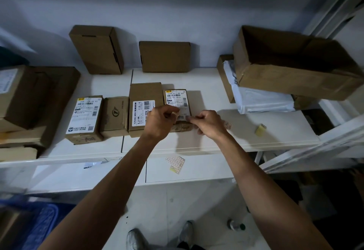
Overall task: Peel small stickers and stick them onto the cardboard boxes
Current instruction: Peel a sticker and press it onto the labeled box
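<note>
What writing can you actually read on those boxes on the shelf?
"12V4A 48W", followed by Chinese characters: white label on the tall middle box.
"0671-00 207", roughly: shipping label on the box under the hands.
Leftmost labelled box: too blurred.
Handwriting on its front: illegible.

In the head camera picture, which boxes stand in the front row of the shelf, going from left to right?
Box with a white shipping label → plain box with a round logo → box with the "12V4A 48W" label → small labelled box under both hands, the left hand and the right hand.
</note>
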Motion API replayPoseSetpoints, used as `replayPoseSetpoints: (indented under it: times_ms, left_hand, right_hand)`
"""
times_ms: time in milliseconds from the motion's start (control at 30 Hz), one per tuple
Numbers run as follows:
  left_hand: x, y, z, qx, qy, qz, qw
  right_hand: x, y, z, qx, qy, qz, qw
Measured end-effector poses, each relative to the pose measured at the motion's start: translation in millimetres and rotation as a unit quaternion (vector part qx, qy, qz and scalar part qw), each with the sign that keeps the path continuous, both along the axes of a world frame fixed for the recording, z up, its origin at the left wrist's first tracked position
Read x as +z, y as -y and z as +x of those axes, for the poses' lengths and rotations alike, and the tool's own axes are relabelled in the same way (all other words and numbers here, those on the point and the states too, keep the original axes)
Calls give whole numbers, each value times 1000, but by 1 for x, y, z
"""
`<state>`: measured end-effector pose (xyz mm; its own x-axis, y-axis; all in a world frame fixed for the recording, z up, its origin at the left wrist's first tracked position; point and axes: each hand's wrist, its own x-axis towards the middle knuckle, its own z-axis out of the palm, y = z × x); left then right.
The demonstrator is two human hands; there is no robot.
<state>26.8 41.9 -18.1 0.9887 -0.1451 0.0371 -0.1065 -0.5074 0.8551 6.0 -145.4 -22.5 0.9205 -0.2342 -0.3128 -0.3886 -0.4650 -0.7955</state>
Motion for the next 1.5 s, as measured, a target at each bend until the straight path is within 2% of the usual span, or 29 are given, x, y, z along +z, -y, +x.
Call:
replayPoseSetpoints:
  times_ms: [200, 433, 567, 800, 900, 1033, 1133, 1300, 1500]
  left_hand:
    - [1, -1, -1, 7, -15, -12, 1000]
    - [2, -2, 0, 11, -37, -32, 999]
    - [2, -4, 3, 16, -63, -70, 995]
    - [10, -7, 2, 10, -139, -253, 957]
    - [14, -12, 2, 12, -167, -299, 939]
    - [16, -15, 2, 37, -223, -312, 923]
    - [19, -14, -3, 35, -228, -296, 927]
    - [23, -14, -11, 25, -238, -327, 914]
    - [27, -6, -21, -8, -257, -324, 910]
  right_hand:
    - [-8, 3, -7, -15, 5, 141, 990]
    - [-7, 3, -13, -32, 7, 182, 983]
    - [-2, 6, -12, -75, 21, 199, 977]
    - [11, 8, -11, -105, 54, 201, 972]
    - [13, 9, -15, -88, 71, 196, 974]
    - [17, 9, -20, -74, 83, 194, 975]
    - [22, 9, -22, -71, 90, 196, 974]
    - [35, 9, -26, -60, 111, 204, 971]
    - [52, -3, -33, 29, 183, 180, 966]
